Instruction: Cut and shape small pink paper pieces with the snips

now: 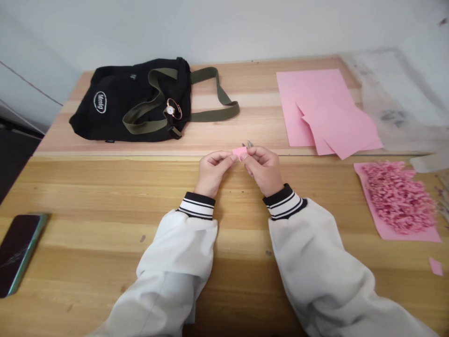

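Observation:
Both hands meet over the middle of the wooden table (105,196). A small pink paper piece (239,151) is pinched between my left hand (213,171) and my right hand (264,169), fingers closed on its two ends. A thin grey metal tip (249,144), perhaps tweezers or scissors, pokes out above my right hand; what it is I cannot make out. White sleeves with black-and-white striped cuffs cover both forearms.
A black bag (136,100) with an olive strap and a wristwatch (173,109) lies at the back left. Pink paper sheets (322,112) lie at the back right. A pink sheet heaped with small pink paper bits (398,199) sits at the right. A phone (17,252) rests at the left edge.

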### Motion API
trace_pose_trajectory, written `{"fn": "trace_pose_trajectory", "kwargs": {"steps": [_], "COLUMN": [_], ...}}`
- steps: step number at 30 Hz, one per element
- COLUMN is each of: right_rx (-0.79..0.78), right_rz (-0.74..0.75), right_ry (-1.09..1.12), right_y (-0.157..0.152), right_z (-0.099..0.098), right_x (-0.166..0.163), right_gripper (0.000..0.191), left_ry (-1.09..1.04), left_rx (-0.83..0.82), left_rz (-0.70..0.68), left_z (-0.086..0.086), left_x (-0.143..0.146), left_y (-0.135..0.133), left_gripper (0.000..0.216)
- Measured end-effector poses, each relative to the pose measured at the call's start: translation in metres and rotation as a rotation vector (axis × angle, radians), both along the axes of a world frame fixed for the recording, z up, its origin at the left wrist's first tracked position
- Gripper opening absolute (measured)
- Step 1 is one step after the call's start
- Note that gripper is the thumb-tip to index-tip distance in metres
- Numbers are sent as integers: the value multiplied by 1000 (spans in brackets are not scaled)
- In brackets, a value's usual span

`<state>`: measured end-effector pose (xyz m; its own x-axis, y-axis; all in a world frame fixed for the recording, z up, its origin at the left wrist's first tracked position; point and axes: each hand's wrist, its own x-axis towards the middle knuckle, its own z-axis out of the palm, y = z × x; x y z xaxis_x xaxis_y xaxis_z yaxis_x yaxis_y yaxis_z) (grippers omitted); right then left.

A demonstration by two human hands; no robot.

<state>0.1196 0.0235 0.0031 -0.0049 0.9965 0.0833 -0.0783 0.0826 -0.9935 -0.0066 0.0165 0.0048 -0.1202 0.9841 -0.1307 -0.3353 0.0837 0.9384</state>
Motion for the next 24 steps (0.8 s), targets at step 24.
{"fn": "trace_pose_trajectory", "kwargs": {"steps": [24], "right_rx": [-1], "right_rz": [-1], "right_ry": [3], "right_y": [-1], "right_z": [1], "right_x": [-1], "right_gripper": [28], "left_ry": [18], "left_rx": [-19], "left_rz": [8], "left_z": [-1], "left_x": [0], "left_y": [1], "left_gripper": [30]}}
